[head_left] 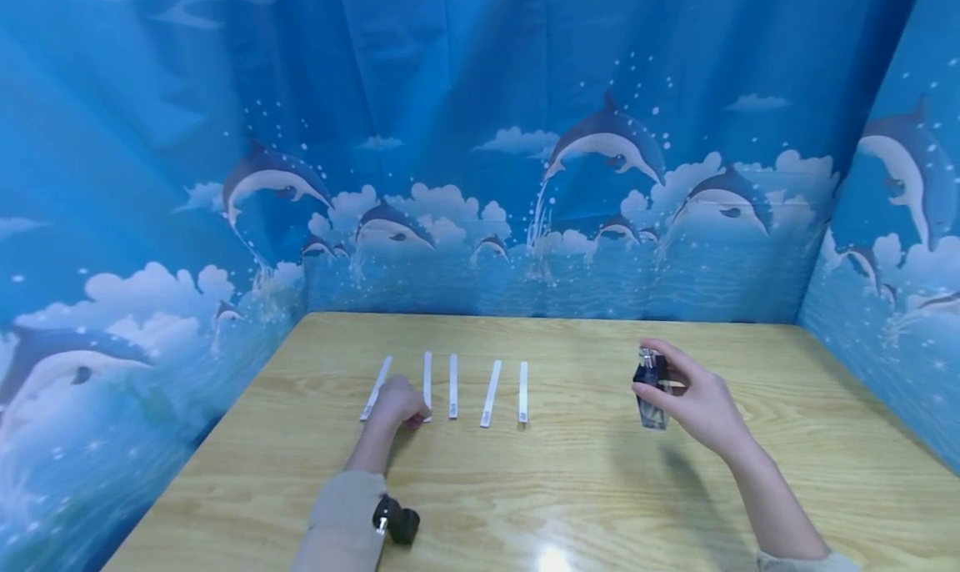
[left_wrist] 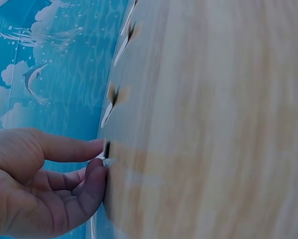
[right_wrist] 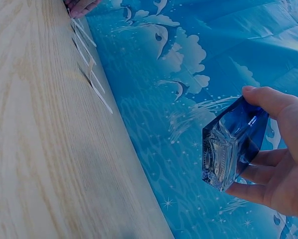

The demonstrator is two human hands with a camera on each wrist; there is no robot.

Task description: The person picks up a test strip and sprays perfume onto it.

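My right hand [head_left: 701, 401] holds a small faceted glass perfume bottle [head_left: 651, 412], clear at the base and dark blue higher up, raised over the right side of the table. The right wrist view shows the bottle [right_wrist: 231, 144] tilted, its thick glass base towards the camera. Several white paper scent strips lie spaced in a row on the left half of the table. At the near end of the second strip from the left [head_left: 427, 376], my left hand [head_left: 396, 401] pinches that end between thumb and fingertips. Part of the leftmost strip [head_left: 378, 384] lies beside the same hand.
Three more strips lie to the right: one upright in view [head_left: 453, 386], one slanted [head_left: 491, 393] and one short [head_left: 523, 393]. Small printed labels mark their near ends. The wooden table [head_left: 570, 489] meets a blue dolphin-print curtain [head_left: 465, 138] at the back and sides.
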